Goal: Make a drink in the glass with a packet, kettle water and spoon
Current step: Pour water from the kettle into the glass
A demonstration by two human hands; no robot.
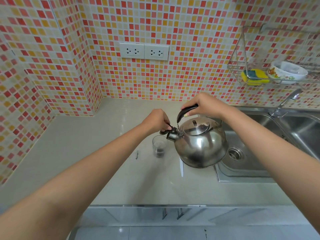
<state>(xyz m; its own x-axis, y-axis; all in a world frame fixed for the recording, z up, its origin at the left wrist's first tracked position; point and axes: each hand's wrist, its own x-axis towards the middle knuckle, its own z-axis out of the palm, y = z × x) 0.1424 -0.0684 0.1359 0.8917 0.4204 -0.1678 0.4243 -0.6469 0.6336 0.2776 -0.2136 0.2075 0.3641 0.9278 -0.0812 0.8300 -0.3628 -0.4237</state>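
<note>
A shiny steel kettle (pixel 201 144) hangs tilted above the counter, its spout over a clear glass (pixel 159 146). Dark powder or liquid lies in the bottom of the glass. My right hand (pixel 202 104) grips the kettle's black handle from above. My left hand (pixel 156 119) pinches the black spout cap (pixel 168 129) and holds it lifted off the spout. A white spoon handle (pixel 181 168) pokes out on the counter below the kettle. A small dark scrap (pixel 137 155) lies left of the glass; I cannot tell whether it is part of the packet.
A steel double sink (pixel 259 149) with a tap (pixel 285 103) lies right of the kettle. A wire rack (pixel 270 66) on the tiled wall holds a yellow sponge and a bowl. Two wall sockets (pixel 144 51) sit above the pale counter (pixel 86 153).
</note>
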